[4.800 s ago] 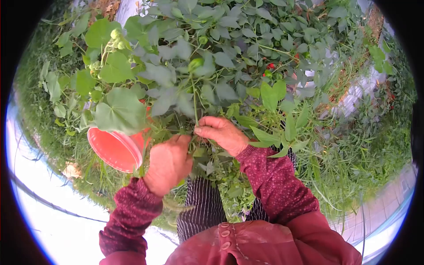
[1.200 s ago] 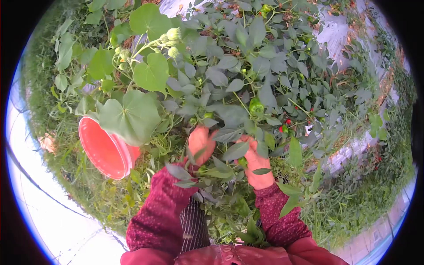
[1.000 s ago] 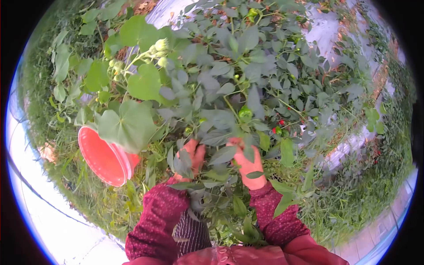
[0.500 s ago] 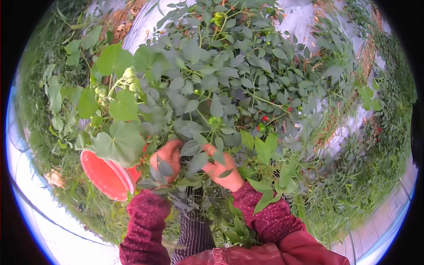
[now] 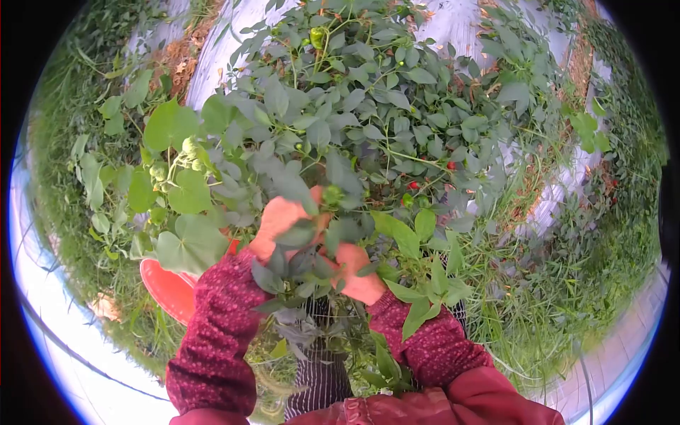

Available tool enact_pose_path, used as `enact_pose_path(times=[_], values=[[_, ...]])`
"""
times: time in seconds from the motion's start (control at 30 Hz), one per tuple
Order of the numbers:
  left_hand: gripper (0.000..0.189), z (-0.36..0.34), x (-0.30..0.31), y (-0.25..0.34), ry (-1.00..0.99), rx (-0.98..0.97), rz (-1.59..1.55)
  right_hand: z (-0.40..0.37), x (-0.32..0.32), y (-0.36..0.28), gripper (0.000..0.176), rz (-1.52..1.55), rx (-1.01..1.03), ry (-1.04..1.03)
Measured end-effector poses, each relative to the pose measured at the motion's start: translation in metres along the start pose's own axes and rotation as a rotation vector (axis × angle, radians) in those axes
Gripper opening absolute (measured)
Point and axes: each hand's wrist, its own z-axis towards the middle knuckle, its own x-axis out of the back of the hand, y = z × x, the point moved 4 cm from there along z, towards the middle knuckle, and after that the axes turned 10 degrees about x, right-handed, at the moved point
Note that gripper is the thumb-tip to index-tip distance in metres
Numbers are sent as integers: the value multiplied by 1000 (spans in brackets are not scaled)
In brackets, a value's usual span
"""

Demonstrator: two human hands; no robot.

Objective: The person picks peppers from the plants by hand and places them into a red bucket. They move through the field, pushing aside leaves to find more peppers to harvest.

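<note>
Both hands reach into a leafy pepper plant [image 5: 354,106] in front of me. My left hand [image 5: 283,223] is among the leaves, close to a green pepper [image 5: 331,195]; leaves and blur hide its fingertips. Just below and to the right, my right hand [image 5: 354,273] is partly covered by leaves, and its fingers cannot be made out. Small red peppers [image 5: 451,165] hang farther right on the plant. Another green pepper [image 5: 317,37] shows near the top.
A red bucket [image 5: 168,289] stands at the left beside my left sleeve, partly behind a broad leaf. A broad-leaved plant with pale buds [image 5: 190,164] rises at the left. Pale sheeting [image 5: 460,28] and grass [image 5: 524,326] lie around the plants.
My left hand has moved up and right toward the green pepper, and its forearm stretches farther over the bucket. My right hand has shifted slightly. The leaves around both hands have moved.
</note>
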Motion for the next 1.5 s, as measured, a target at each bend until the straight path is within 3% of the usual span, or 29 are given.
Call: enact_pose_path(times=[0.07,0.1,0.13,0.2,0.23,0.27,0.33,0.37,0.4,0.47,0.5,0.57,0.6,0.67,0.7,0.73,0.8,0.87,0.93,1.0,1.03,1.07,1.13,1.17,1.2,1.27,1.33,1.4,1.5], values=[[38,-12,-2,33,-69,62,752,5,8,1,23,32,-103,-2],[38,-17,0,29,-72,71,764,5,7,14,22,332,-225,106],[36,-26,3,23,-55,42,532,11,10,14,20,633,-346,215],[33,-44,16,15,-21,-15,65,14,19,10,20,771,-492,289],[32,-50,25,2,-111,293,-11,18,21,3,23,769,-475,280],[32,-53,25,-5,-115,298,-5,21,21,-2,26,764,-457,271],[32,-55,17,11,27,-40,614,22,14,-2,29,789,-401,269],[31,-54,15,10,-23,136,230,25,13,-3,33,809,-339,259],[31,-51,18,-9,-22,134,228,25,16,-4,33,807,-338,258],[29,-46,29,-75,29,501,-649,26,12,-7,35,855,-370,67],[29,-49,29,-61,30,500,-648,25,9,-5,36,782,-321,35],[28,-55,19,-4,-117,325,136,23,5,-4,35,665,-290,31],[28,-58,13,7,-118,321,134,22,5,-4,35,548,-259,27],[23,-67,3,13,-54,428,-597,21,5,-3,32,461,-290,-24],[23,-66,4,-6,-81,504,-803,19,5,-2,31,351,-258,-20],[23,-63,10,-26,-80,503,-806,18,6,-2,31,241,-226,-16],[21,-60,19,-21,-68,-189,88,18,13,-6,32,158,-243,-70],[19,-62,17,-25,-62,-73,22,18,22,-12,33,76,-260,-120],[17,-60,20,-29,-58,49,-45,13,22,-16,29,266,-331,-291],[16,-48,28,-32,-182,-7,347,8,23,-32,25,586,-330,-512],[20,-48,25,-16,-130,-86,806,7,22,-29,25,612,-218,-450],[20,-51,20,-7,-131,-85,805,5,21,-27,25,637,-108,-388],[35,-56,14,8,-18,-166,980,6,26,-22,29,788,-435,-261],[49,-58,13,6,-32,-129,910,11,32,-24,33,754,-451,-173],[49,-58,12,8,-34,-135,913,12,31,-24,33,752,-448,-167],[53,-59,7,8,-100,-67,1039,15,33,-23,36,548,-267,-7],[57,-61,4,9,-117,-51,1090,18,27,-30,40,117,16,-41],[39,-63,2,16,-107,-184,1069,16,19,-30,40,85,-58,-96],[38,-64,-2,8,-95,-156,1028,18,21,-32,40,-86,-138,-183]])
